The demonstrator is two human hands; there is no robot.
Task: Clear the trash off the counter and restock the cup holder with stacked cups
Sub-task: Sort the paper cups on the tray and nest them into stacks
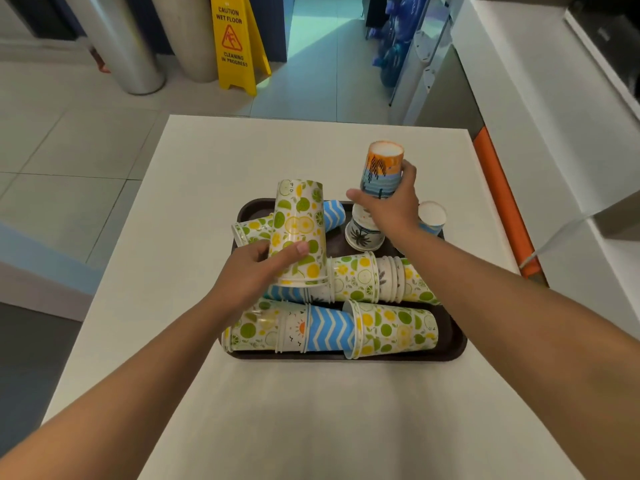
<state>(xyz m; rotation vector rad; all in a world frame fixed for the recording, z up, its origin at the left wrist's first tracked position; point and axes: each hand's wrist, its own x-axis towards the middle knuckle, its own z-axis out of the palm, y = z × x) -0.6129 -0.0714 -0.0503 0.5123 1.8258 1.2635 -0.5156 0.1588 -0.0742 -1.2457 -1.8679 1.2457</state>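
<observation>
A dark brown tray [453, 344] on the white counter [214, 154] holds several paper cups, most lying on their sides in short stacks. My left hand [252, 275] grips an upside-down lemon-and-lime patterned cup stack [299, 223] near its rim, above the tray's left half. My right hand [388, 206] holds an upside-down orange-and-blue sunset cup [382, 168] above a white palm-print cup [362, 235] standing inverted on the tray. A blue chevron cup [330, 329] lies in the front row between citrus-patterned cups [394, 329].
An orange strip [498, 192] runs along the counter's right edge beside a white cabinet [554, 98]. On the tiled floor beyond stand a yellow wet-floor sign [237, 43] and two metal cylinders [121, 43]. Blue water bottles [394, 46] sit at the back.
</observation>
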